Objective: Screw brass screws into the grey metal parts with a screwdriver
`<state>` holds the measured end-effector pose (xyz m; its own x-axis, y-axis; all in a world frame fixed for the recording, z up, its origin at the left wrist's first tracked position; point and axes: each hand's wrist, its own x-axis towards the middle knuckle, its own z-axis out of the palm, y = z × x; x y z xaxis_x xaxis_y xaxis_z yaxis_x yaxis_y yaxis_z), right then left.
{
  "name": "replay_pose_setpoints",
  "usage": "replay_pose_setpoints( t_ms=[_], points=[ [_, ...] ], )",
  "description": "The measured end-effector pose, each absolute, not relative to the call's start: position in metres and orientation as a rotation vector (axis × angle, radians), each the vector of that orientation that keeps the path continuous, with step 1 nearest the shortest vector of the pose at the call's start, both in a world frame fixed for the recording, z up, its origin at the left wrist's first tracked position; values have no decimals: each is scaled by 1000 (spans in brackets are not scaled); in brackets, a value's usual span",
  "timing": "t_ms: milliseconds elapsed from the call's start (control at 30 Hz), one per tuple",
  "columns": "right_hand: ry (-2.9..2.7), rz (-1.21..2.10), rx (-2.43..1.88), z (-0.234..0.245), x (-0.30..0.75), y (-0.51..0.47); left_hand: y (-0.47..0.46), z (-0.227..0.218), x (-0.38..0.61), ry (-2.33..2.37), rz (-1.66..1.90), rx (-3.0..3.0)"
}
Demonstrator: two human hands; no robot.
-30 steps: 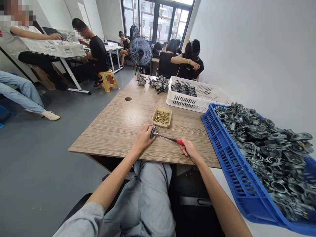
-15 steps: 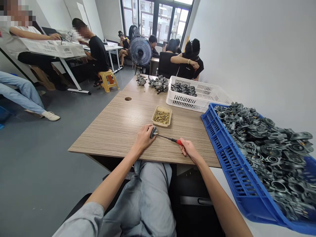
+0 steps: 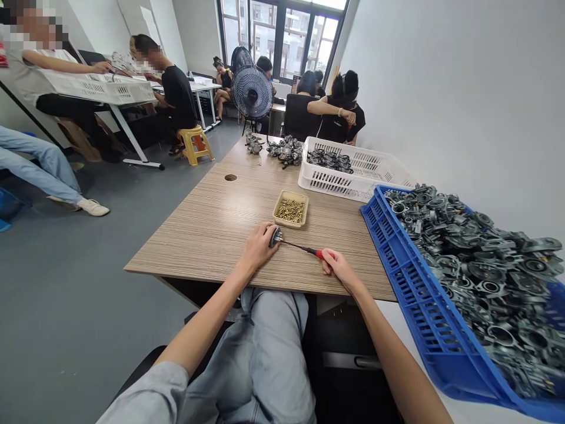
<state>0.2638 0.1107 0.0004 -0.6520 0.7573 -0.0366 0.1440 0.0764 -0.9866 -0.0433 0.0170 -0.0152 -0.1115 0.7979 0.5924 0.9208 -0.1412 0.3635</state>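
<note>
My left hand (image 3: 260, 246) is closed around a small grey metal carburetor part (image 3: 275, 237), holding it on the wooden table (image 3: 198, 235). In my right hand (image 3: 336, 265) is a screwdriver (image 3: 304, 248) with a red handle and a long dark shaft. Its tip meets the right side of the part, where a bit of brass shows. Just behind my left hand sits a beige tray (image 3: 290, 224) full of small brass pieces.
A blue crate (image 3: 406, 282) heaped with grey metal parts stands on the right. Behind it is a white crate (image 3: 335, 184) with dark parts. Several carburetors (image 3: 286, 151) lie at the table's far end. A fan (image 3: 252, 93) and seated people are beyond.
The whole view has shifted very slightly. Both hands keep their grip, and the screwdriver stays against the part.
</note>
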Motion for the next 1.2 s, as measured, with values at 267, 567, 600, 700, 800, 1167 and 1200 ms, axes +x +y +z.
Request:
replay_pose_setpoints(
  t_ms=[267,567,600,700,800,1167,1200],
  points=[
    [-1851,1667,-861,3,269,110,18,-16,-44,-1944,-1056,-1967],
    [-1843,1649,-841,-1,265,111,18,-16,-45,-1947,-1015,-1964],
    [-1843,1645,-848,-1,265,111,18,-17,-45,-1949,-1018,-1961],
    [-1847,1634,-863,-1,265,111,19,-18,-45,-1955,-1031,-1960],
    [-1852,1635,-872,-1,264,111,19,-18,-46,-1959,-1027,-1965],
    [-1893,1577,-861,1,262,111,18,-17,-45,-1963,-1039,-1956],
    [-1895,1579,-859,2,263,110,18,-17,-45,-1967,-1039,-1955]
  ],
)
